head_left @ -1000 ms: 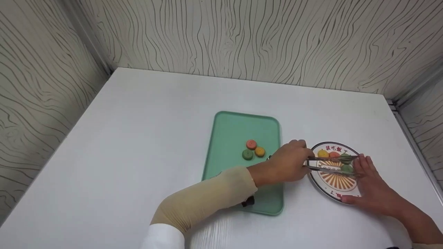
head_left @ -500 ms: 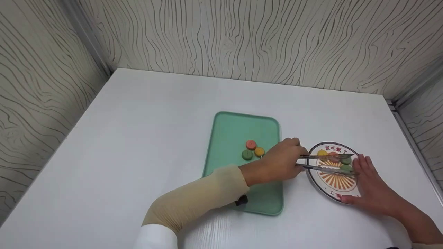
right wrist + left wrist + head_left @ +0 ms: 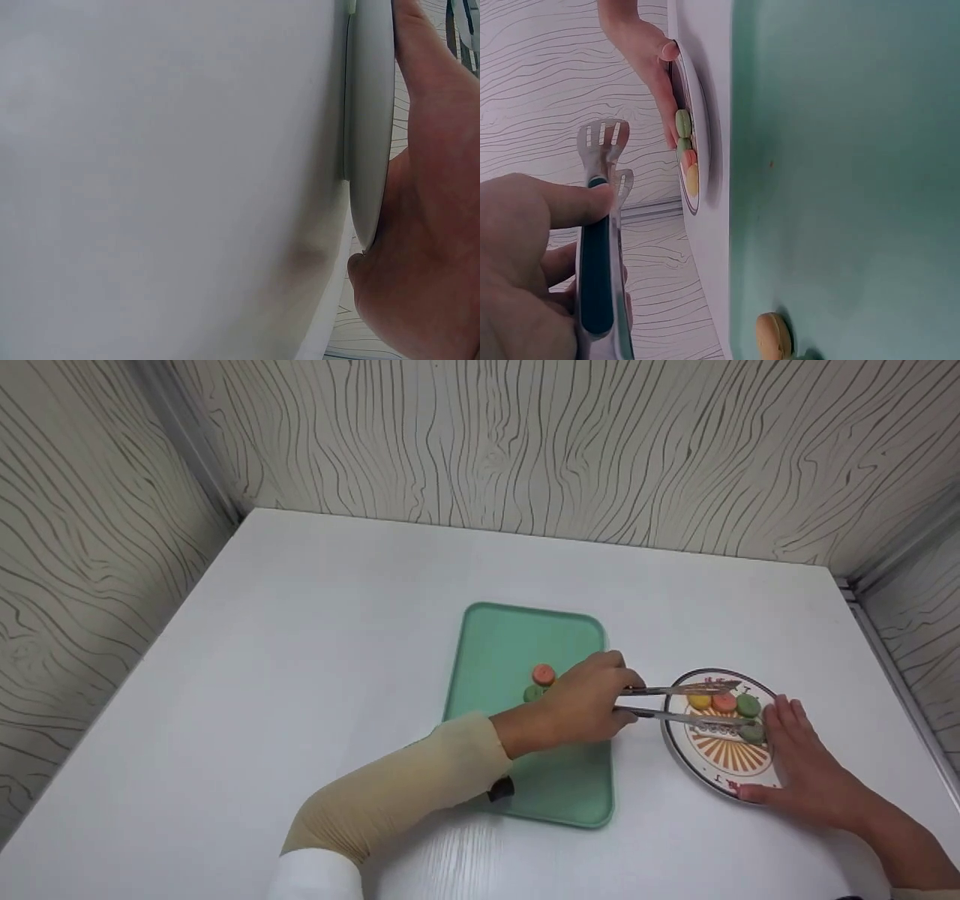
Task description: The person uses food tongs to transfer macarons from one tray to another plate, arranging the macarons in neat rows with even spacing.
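Observation:
My left hand (image 3: 581,701) grips metal tongs (image 3: 675,716) with teal handle grips, above the right side of the green tray (image 3: 517,634). Their arms point toward the plate (image 3: 686,769), tips apart; the left wrist view shows nothing between the slotted ends (image 3: 604,139). On the plate lie a yellow macaron (image 3: 699,702), an orange-pink macaron (image 3: 724,703) and two green macarons (image 3: 748,705). My right hand (image 3: 817,780) rests at the plate's right rim, fingers straight and thumb at the near edge. A pink macaron (image 3: 544,674) and a partly covered green macaron (image 3: 533,693) sit on the tray.
The white table (image 3: 300,660) holds the tray at centre and the plate to its right. Wood-grain panels (image 3: 495,442) stand along the back and both sides. My left forearm crosses the tray's near part.
My left hand has moved left with the tongs, away from the plate and over the tray. It now hides the tray's yellow macaron. The right hand and plate stay put.

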Available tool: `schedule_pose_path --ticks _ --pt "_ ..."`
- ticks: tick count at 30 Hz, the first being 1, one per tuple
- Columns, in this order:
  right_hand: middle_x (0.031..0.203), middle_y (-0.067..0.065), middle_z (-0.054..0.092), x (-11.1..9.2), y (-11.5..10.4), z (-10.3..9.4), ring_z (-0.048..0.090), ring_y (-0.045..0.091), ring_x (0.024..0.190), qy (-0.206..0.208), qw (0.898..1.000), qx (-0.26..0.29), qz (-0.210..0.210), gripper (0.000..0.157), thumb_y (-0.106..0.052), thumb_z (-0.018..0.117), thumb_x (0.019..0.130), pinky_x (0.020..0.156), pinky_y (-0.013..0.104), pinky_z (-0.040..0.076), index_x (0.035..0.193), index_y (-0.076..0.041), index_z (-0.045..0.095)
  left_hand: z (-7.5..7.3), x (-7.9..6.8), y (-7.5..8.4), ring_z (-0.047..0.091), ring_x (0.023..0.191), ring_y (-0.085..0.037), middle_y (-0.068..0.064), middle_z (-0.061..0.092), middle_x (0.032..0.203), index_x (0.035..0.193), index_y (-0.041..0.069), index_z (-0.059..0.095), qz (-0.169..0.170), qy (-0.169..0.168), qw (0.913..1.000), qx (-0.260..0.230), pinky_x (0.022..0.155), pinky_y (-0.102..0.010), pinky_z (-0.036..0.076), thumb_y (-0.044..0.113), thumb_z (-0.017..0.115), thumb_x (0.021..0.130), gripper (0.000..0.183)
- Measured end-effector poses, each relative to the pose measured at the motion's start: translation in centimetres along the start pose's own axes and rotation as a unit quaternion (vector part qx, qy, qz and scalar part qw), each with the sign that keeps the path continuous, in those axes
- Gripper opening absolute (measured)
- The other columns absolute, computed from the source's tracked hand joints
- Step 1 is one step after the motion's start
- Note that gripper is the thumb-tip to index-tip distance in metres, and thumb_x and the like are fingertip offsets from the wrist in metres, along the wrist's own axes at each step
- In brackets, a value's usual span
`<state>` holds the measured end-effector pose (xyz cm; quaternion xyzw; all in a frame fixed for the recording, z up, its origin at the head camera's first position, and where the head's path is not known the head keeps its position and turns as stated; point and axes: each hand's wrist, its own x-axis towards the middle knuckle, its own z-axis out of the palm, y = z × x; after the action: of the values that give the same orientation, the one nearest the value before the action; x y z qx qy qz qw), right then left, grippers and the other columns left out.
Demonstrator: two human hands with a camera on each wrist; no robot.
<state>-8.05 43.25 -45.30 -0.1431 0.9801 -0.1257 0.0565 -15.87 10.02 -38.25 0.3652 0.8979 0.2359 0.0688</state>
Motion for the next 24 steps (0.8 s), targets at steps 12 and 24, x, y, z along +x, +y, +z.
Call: schedule_pose_path --ticks 12,24 --pt "0.152 0.025 -0.014 0.0 -0.1 -0.1 -0.024 0.031 0.138 -0.012 1.0 0.01 0.01 0.121 -0.052 0.073 0.073 0.094 0.012 -0.018 0.145 0.009 -0.003 -1.6 -1.6 -2.5 0.044 0.084 -0.005 0.006 0.054 0.095 0.112 0.017 0.067 0.009 0.025 0.999 -0.036 0.067 -0.016 0.04 0.024 0.071 0.084 0.029" --pt "0.152 0.025 -0.014 0.1 -0.1 -0.1 -0.025 0.03 0.137 -0.017 1.0 0.005 0.016 0.122 -0.053 0.073 0.073 0.094 0.013 -0.018 0.145 0.008 -0.003 -3.2 -3.5 -4.7 0.045 0.083 -0.006 0.003 0.055 0.094 0.114 0.012 0.067 0.022 0.039 0.9976 -0.053 0.07 -0.017 0.04 0.023 0.071 0.084 0.032"
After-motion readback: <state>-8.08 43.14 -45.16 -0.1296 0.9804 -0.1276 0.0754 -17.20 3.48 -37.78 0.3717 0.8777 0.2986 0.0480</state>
